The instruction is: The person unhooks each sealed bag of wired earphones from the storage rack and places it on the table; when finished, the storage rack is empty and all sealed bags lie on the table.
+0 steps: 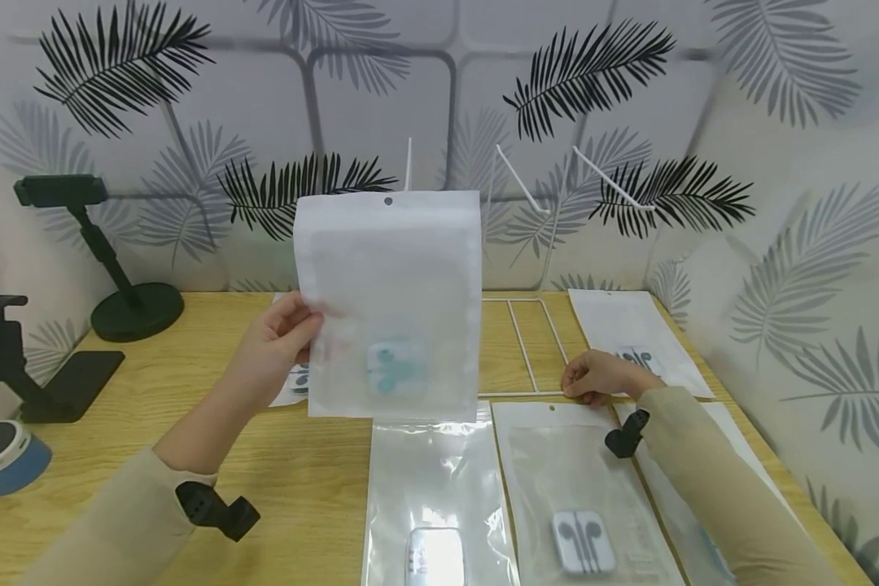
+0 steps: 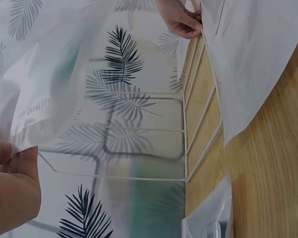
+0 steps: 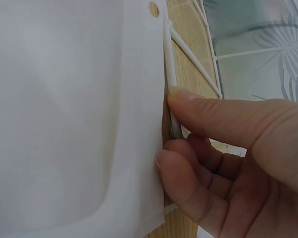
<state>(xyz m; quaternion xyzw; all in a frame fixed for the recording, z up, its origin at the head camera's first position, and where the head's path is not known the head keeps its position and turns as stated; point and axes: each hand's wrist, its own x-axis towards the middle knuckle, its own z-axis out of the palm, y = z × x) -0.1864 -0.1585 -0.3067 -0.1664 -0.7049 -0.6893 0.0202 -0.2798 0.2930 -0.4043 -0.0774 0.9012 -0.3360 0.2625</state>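
Observation:
My left hand (image 1: 271, 350) pinches the left edge of a white plastic pouch (image 1: 388, 277), held upright with its hang hole at the top. Through its side a small earphone case shows faintly. At the table, my right hand (image 1: 604, 376) pinches the front base rod of a white wire rack (image 3: 170, 64) between thumb and fingers. The rack's hooks (image 1: 520, 179) stick up behind the raised pouch, which hides part of the frame. Just in front of the right hand lies a pouch (image 1: 557, 456) with white earphones (image 1: 584, 543) inside.
A shiny clear-faced pouch (image 1: 439, 472) lies front centre; another pouch (image 1: 615, 313) is at back right, and one lies partly under the right forearm. On the left are a dark phone stand (image 1: 137, 312), a black flat slab (image 1: 91, 374) and a blue-white round container (image 1: 10, 464).

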